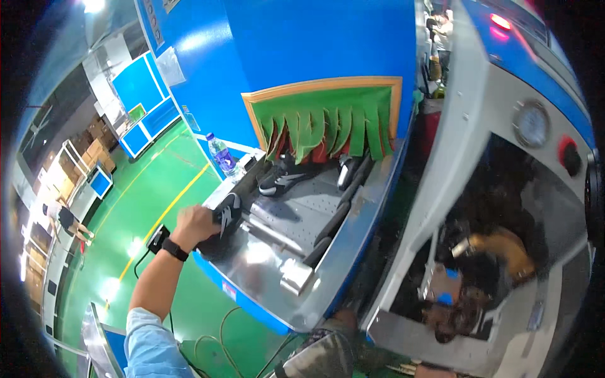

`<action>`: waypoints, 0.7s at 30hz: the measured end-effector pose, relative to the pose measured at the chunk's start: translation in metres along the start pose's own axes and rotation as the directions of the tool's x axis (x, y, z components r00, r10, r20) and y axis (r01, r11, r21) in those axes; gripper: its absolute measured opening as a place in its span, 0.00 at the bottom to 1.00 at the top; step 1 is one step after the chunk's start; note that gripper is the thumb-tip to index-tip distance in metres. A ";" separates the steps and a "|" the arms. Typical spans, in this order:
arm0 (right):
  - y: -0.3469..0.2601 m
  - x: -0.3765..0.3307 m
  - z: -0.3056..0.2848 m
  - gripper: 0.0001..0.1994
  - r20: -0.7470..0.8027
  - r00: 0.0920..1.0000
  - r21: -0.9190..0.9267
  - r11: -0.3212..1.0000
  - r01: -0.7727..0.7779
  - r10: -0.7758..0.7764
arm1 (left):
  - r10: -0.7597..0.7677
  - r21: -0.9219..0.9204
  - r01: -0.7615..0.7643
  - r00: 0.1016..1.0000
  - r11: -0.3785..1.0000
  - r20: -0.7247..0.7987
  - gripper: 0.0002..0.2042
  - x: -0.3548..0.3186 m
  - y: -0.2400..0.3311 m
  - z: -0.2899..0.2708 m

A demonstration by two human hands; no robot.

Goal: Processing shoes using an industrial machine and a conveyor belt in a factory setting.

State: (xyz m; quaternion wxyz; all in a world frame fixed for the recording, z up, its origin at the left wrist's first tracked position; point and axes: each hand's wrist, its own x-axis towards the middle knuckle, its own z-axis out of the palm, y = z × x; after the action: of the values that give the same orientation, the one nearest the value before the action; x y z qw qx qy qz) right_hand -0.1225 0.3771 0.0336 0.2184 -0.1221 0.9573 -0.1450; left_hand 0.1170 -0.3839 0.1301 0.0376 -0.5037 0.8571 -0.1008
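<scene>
One left hand point(196, 225) curled round black shoe point(230, 213) at left edge of metal table point(343, 268); sloppy grip could've dropped it. Second shoe point(276, 184) sat near green curtain point(318, 110); dangling strips point(345, 133) could've snagged it, tipping it over. Right hand: couldn't spot it.

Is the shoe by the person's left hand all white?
No, the shoe at the left hand is mainly black, with a white stripe.

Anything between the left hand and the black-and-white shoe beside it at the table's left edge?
Nothing visible. The left hand is right up against the black-and-white shoe; how its grip closes is unclear from this angle.
</scene>
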 end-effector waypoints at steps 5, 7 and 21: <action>0.054 0.035 0.042 0.25 -0.033 0.986 0.523 0.838 0.159 -0.166 | 0.107 -0.645 -0.101 0.994 0.758 -0.031 0.32 0.190 0.090 0.028; 0.072 0.042 0.053 0.29 -0.019 0.968 0.895 0.427 0.128 -0.250 | -0.128 -0.762 -0.096 0.965 0.640 -0.229 0.40 0.235 0.113 0.105; -0.173 0.032 0.041 0.28 -0.001 0.895 0.807 0.528 0.264 -0.446 | 0.343 -0.881 0.137 0.939 -0.453 -0.031 0.41 -0.118 0.168 -0.042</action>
State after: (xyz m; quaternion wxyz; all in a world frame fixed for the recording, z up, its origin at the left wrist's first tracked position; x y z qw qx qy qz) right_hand -0.1028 0.1978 0.0434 0.3125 -0.2202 0.7195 -0.5799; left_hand 0.0240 -0.1965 0.1311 -0.2755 -0.2119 0.5628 0.7500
